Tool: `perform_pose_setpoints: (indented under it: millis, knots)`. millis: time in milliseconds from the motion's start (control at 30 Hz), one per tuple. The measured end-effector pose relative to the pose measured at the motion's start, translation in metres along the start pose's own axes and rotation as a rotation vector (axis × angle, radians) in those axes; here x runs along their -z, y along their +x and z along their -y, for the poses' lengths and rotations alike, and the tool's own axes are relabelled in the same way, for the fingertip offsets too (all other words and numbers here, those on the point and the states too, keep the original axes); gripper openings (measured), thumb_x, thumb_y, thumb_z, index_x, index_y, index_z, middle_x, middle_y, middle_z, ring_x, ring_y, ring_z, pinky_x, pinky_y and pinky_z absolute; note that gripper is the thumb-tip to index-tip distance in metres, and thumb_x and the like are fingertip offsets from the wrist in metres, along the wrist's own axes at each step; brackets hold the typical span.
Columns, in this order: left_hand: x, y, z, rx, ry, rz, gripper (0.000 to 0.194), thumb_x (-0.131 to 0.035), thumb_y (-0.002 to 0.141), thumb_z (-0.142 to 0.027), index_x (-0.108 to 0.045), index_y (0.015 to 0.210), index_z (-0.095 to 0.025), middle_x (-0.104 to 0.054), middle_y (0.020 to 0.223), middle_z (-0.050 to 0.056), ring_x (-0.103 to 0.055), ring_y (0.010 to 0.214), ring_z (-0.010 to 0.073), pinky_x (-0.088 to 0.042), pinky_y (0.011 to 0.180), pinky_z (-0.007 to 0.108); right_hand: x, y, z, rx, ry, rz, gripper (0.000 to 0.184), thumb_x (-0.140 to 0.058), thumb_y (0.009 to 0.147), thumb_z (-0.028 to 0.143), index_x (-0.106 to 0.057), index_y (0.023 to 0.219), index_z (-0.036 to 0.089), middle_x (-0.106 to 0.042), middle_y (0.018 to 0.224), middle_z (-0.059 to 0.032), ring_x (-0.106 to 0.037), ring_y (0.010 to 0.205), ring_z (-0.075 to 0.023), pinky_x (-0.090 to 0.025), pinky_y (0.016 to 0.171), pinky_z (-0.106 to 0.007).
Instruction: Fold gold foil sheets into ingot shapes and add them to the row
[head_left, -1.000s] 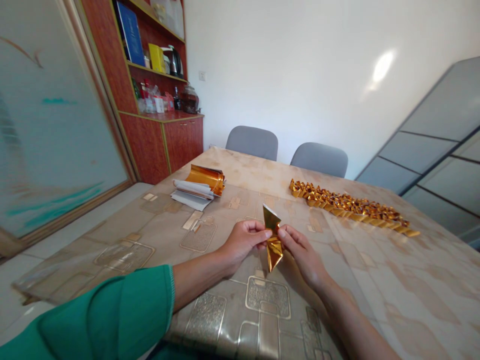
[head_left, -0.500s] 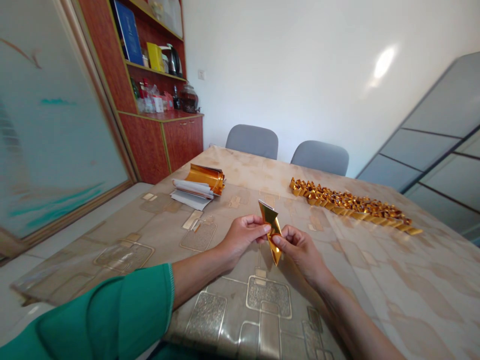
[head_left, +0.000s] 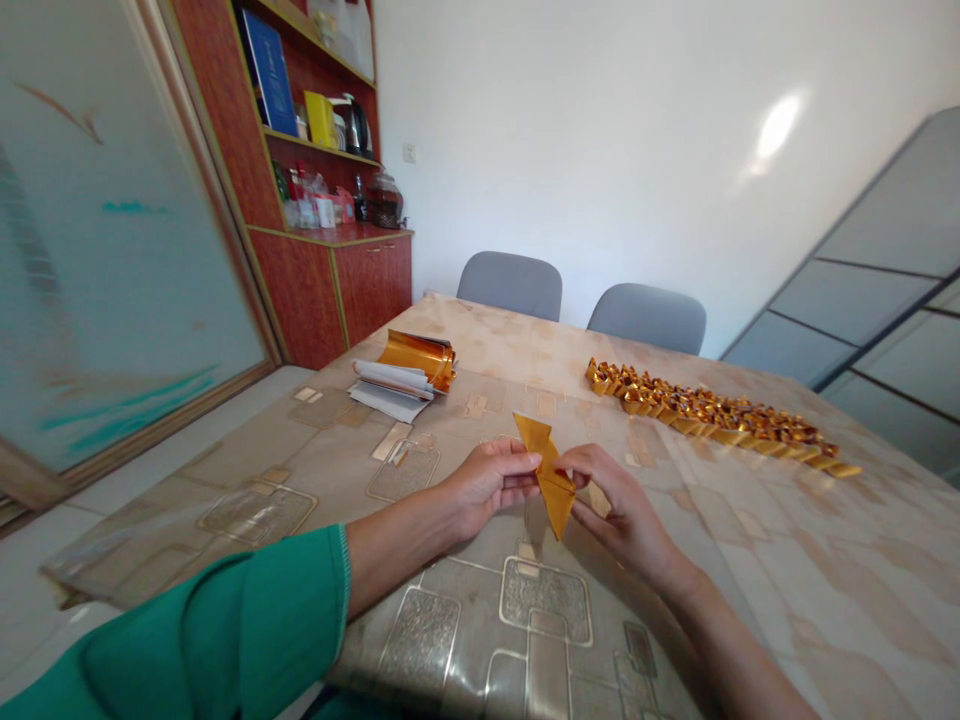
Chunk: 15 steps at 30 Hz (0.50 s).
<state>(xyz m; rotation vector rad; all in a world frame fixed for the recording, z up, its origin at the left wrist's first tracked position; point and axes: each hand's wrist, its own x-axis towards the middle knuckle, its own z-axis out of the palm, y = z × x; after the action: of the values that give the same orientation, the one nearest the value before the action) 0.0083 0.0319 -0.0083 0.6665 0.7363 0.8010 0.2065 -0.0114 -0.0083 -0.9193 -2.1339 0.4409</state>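
A piece of folded gold foil paper [head_left: 553, 487] is held up above the table, its pointed ends at top left and bottom. My left hand [head_left: 491, 485] pinches its left side, thumb in front and fingers behind. My right hand [head_left: 619, 505] is at its right edge, the index finger bent against the paper and the thumb lower, with a gap showing between them. Some right fingertips are hidden behind the paper. To the far right lie rows of folded gold paper pieces [head_left: 712, 415], packed closely together. A stack of gold sheets [head_left: 416, 352] with white-backed sheets [head_left: 391, 388] lies at the far left.
A patterned table with a clear cover [head_left: 465, 640] spreads under my hands. Two grey chairs [head_left: 510, 285] stand behind its far edge. A red-brown cabinet [head_left: 296, 290] with bottles and a kettle [head_left: 352, 125] is at the back left, beside a frosted glass door [head_left: 127, 250].
The gold paper has been turned and now shows a flat, matte face with creases. My right thumb has moved off its front, and the right fingers have shifted to its edge.
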Motion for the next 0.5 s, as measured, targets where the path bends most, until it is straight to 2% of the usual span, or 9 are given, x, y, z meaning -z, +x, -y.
perform_pose_setpoints:
  millis: [100,200,267,400,500]
  knots:
    - [-0.0008,-0.0008,0.0023,0.007,-0.014,-0.002,0.011,-0.074,0.076,-0.008,-0.063,0.075,-0.013,-0.070,0.073,0.003,-0.064,0.061,0.0096,-0.052,0.068,0.024,0.0026,0.0007,0.0002,0.055,-0.053,0.022,0.031,-0.061,0.090,0.014,-0.064,0.116,0.030,-0.056,0.103,-0.0044,-0.057,0.095,-0.0198,-0.051,0.079,-0.033]
    - [-0.0007,-0.0007,0.0045,0.000,-0.028,-0.011,0.014,-0.074,0.076,-0.005,-0.062,0.076,-0.013,-0.071,0.075,0.004,-0.066,0.064,0.0116,-0.054,0.071,0.027,0.0047,0.0000,0.0003,0.100,-0.103,0.005,0.028,-0.060,0.092,0.015,-0.067,0.113,0.032,-0.056,0.099,-0.0037,-0.057,0.089,-0.0189,-0.051,0.073,-0.031]
    - [-0.0004,-0.0004,0.0048,-0.007,-0.044,-0.015,0.016,-0.073,0.076,-0.004,-0.061,0.077,-0.014,-0.072,0.077,0.004,-0.068,0.067,0.0128,-0.055,0.074,0.028,0.0059,-0.0007,-0.0004,0.124,-0.153,0.013,0.032,-0.060,0.092,0.015,-0.065,0.119,0.033,-0.056,0.100,-0.0039,-0.056,0.091,-0.0197,-0.051,0.074,-0.033]
    - [-0.0006,0.0002,0.0029,-0.003,-0.078,-0.012,0.014,-0.069,0.080,-0.001,-0.062,0.081,-0.013,-0.073,0.080,0.005,-0.070,0.071,0.0132,-0.056,0.076,0.027,0.0075,-0.0014,-0.0017,0.087,-0.222,0.033,0.053,-0.055,0.092,0.009,-0.049,0.139,0.034,-0.053,0.109,-0.0061,-0.054,0.101,-0.0219,-0.052,0.083,-0.038]
    - [-0.0013,-0.0001,0.0016,0.024,-0.094,0.008,0.012,-0.064,0.083,0.000,-0.063,0.082,-0.012,-0.072,0.079,0.005,-0.070,0.069,0.0128,-0.057,0.072,0.026,0.0061,-0.0010,-0.0005,0.057,-0.225,0.019,0.052,-0.052,0.092,0.008,-0.048,0.137,0.034,-0.052,0.109,-0.0057,-0.054,0.101,-0.0211,-0.052,0.084,-0.037]
